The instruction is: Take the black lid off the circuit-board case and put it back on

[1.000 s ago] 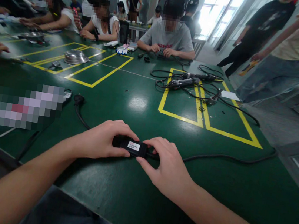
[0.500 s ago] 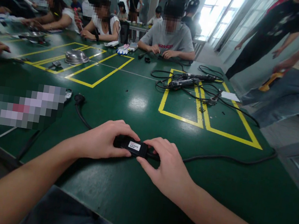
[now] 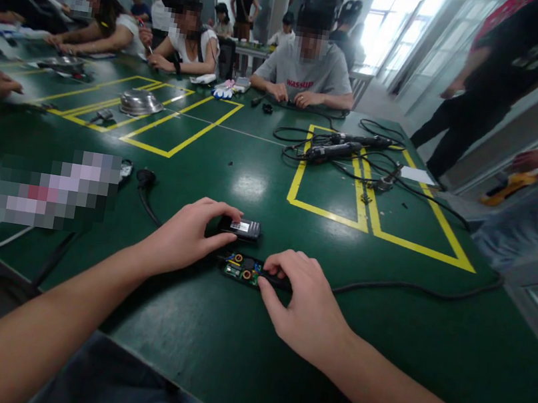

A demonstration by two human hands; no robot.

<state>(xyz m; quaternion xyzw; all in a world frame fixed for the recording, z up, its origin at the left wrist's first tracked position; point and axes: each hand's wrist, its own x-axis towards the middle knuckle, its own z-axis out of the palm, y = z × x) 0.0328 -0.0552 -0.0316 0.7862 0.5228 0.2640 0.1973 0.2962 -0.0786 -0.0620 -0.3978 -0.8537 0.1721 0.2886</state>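
Note:
A black plastic cover with a white label is pinched between the thumb and fingers of my left hand. Just below it lies the open lower half of the same box, showing a green circuit board with copper-coloured coils. My right hand is closed on the right end of that lower half, thumb in front and fingers behind. A black power cable runs off to the right from there. Left of my hands, a black plug lies on its cable, which passes behind my left hand.
A pixelated item with a white cord lies at left on the green table. Black cables with long black tools rest inside yellow tape at right. A metal bowl sits farther back. Co-workers sit opposite; people stand at right.
The cover has come off the box: my left hand lifted it up and away, baring the circuit board. My right hand stayed at the box's right end. People at right shifted.

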